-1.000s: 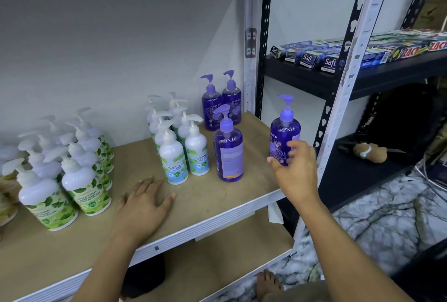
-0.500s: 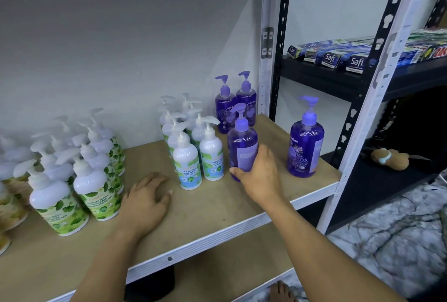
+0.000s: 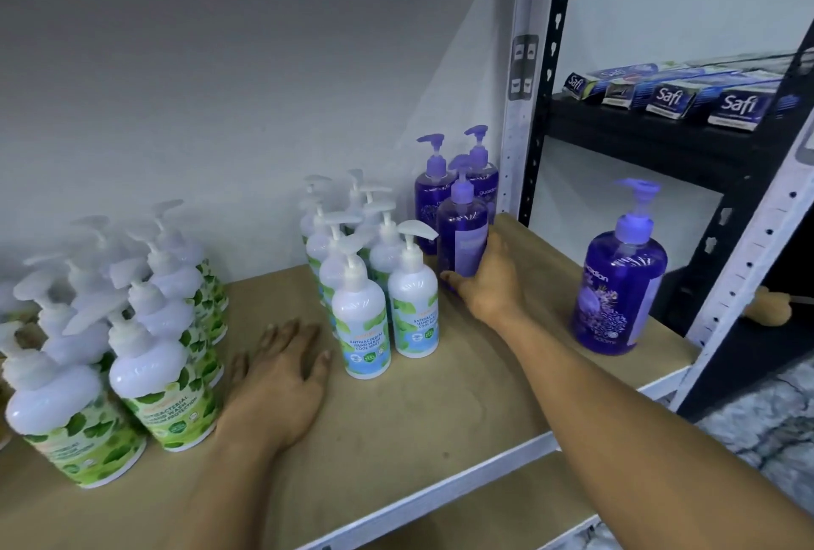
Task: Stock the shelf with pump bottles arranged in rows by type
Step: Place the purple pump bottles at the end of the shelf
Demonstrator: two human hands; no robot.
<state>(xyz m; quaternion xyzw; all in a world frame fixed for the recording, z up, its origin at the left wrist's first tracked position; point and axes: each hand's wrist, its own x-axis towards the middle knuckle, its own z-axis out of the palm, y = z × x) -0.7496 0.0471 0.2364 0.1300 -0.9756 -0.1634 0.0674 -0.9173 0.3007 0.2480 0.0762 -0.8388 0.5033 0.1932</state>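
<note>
Stocking looks to be at the purple row; the right hand [image 3: 489, 281] grips the lower body of a purple pump bottle [image 3: 462, 237], fingers [image 3: 453, 278] curled round its base, and the bottle stands upright on the shelf [image 3: 440, 417], just in front of the back pair [image 3: 429, 197] of 2 matching purple bottles by the wall [image 3: 220, 87]. The left hand [image 3: 277, 386] rests palm down on the board, fingers straight, holding nothing, just beside the mint bottles [image 3: 361, 311].

Judging from this, the held bottle is being seated into its row; the next move calls for letting go without tipping it, then reaching for the lone purple bottle [image 3: 621, 281], which stands well apart near the right front corner, and bringing it in line; its pump head could clip a neighbour if it is slid in carelessly.

The board is plain brown with a pale metal front edge; green-leaf bottles [image 3: 163, 378] crowd the left end. To the right a black rack [image 3: 660, 131] carries Safi boxes [image 3: 740, 107]; the floor [image 3: 757, 430] below is marbled grey.
</note>
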